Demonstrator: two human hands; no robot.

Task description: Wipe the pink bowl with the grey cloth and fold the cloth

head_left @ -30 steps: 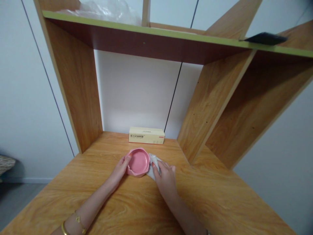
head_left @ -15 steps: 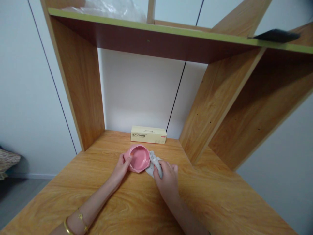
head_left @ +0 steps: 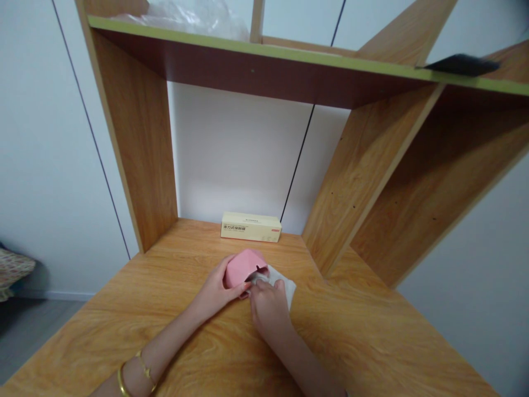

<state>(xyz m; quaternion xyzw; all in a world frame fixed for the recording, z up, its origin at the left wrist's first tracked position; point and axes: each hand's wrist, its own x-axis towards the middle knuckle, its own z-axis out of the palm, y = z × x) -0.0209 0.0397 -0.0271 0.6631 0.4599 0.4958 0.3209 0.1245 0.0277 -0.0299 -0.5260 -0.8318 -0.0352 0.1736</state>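
A pink faceted bowl (head_left: 244, 266) is tilted on its side above the desk, its opening turned toward my right hand. My left hand (head_left: 223, 283) grips it from the left, thumb at the lower rim and fingers behind the outer wall. Between the fingers of my right hand (head_left: 269, 304) is a light grey cloth (head_left: 285, 280), partly pushed into the bowl's mouth. One corner of the cloth hangs out to the right. My right fingertips and the inside of the bowl are mostly hidden.
A cream cardboard box (head_left: 251, 227) with printed lettering lies at the back of the wooden desk (head_left: 198, 353). Overhead runs a shelf (head_left: 256, 52) holding clear plastic (head_left: 194, 19) and a dark flat object (head_left: 463, 65). Upright wooden panels (head_left: 372, 160) stand on both sides.
My left hand has tipped the bowl from facing up to facing right and down. My right hand has moved left, bringing the cloth from beside the rim into the opening.
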